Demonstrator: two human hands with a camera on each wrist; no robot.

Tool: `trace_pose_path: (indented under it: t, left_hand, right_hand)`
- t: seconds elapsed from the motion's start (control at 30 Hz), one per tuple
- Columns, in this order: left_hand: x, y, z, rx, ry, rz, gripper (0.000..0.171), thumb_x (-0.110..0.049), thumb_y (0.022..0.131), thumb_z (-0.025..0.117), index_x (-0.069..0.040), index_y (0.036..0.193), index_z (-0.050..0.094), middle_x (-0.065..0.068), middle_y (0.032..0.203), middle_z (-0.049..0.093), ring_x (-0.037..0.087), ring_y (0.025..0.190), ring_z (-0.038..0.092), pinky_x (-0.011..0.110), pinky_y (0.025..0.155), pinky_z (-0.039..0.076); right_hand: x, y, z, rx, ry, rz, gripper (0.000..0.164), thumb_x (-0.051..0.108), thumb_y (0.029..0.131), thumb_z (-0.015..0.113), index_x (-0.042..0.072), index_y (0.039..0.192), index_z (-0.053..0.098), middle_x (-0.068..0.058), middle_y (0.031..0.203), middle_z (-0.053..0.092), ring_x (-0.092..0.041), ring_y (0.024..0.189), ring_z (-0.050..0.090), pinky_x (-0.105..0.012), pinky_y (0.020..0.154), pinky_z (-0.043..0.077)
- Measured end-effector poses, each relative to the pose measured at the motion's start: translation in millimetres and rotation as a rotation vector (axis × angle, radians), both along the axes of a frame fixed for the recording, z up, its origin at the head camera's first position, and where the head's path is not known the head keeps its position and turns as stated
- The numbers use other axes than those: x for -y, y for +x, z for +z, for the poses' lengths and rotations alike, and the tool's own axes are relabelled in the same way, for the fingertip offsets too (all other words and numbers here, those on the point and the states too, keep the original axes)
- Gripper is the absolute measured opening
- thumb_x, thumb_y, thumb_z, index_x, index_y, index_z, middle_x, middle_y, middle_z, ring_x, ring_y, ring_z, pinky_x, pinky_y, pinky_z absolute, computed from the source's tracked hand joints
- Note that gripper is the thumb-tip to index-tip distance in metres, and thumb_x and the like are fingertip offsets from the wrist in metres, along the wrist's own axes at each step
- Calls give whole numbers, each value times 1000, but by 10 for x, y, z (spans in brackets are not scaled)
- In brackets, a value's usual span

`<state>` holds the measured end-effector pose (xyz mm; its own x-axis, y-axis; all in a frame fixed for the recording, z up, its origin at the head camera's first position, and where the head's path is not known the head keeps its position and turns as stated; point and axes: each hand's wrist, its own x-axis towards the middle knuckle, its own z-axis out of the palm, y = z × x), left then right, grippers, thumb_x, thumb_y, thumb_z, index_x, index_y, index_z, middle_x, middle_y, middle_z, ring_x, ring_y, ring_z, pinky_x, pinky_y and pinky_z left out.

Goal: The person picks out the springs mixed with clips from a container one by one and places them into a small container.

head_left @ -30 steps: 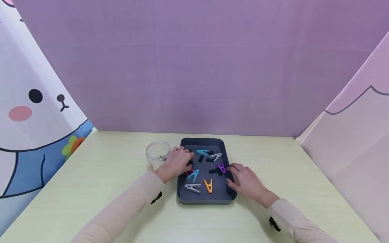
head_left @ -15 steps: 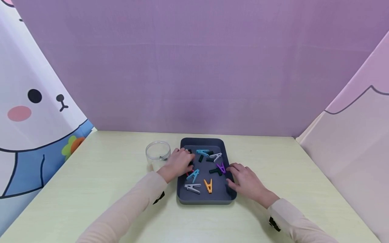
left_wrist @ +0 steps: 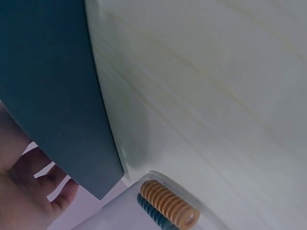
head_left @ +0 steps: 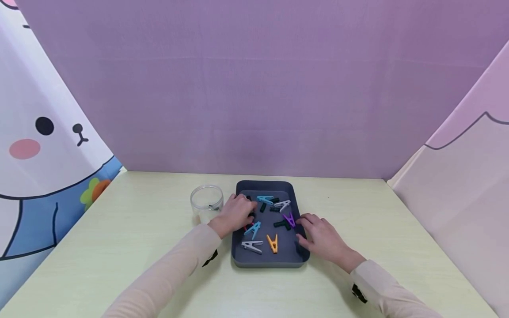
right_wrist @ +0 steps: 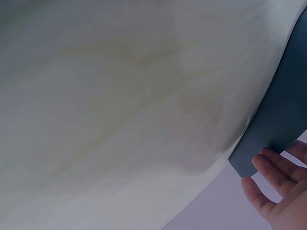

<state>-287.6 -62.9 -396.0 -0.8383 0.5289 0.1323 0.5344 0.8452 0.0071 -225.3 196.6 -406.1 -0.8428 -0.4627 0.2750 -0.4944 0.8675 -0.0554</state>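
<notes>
In the head view my left hand reaches over the left wall of a dark grey tray. Its thumb and fingers stand apart over dark pieces, partly hidden beneath the hand. My right hand lies along the tray's right wall, fingertips touching or very near it, beside a purple clip. Elsewhere in the tray are blue clips, grey-white clips, a yellow clip, a black spring and dark green pieces. A bit of red shows below my left hand.
A clear round jar stands left of the tray, close to my left wrist. Through it, the left wrist view shows an orange spring and a dark spring. A purple cloth hangs behind the pale tabletop.
My left hand and forearm have shifted slightly to the right over the tray. The right hand, tray and jar stay where they were.
</notes>
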Motion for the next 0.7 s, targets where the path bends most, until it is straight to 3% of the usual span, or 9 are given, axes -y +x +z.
trace_pose_path:
  t: [0.7]
  left_hand:
    - [-72,-72,-10,76,-11,20,18,-24,81,68,-21,99,67,-4,94,67,19,90,55,37,79,38]
  right_hand:
    - [11,10,5,-19,-3,7,37,31,80,67,7,107,62,-8,112,59,-21,102,56,-39,82,48]
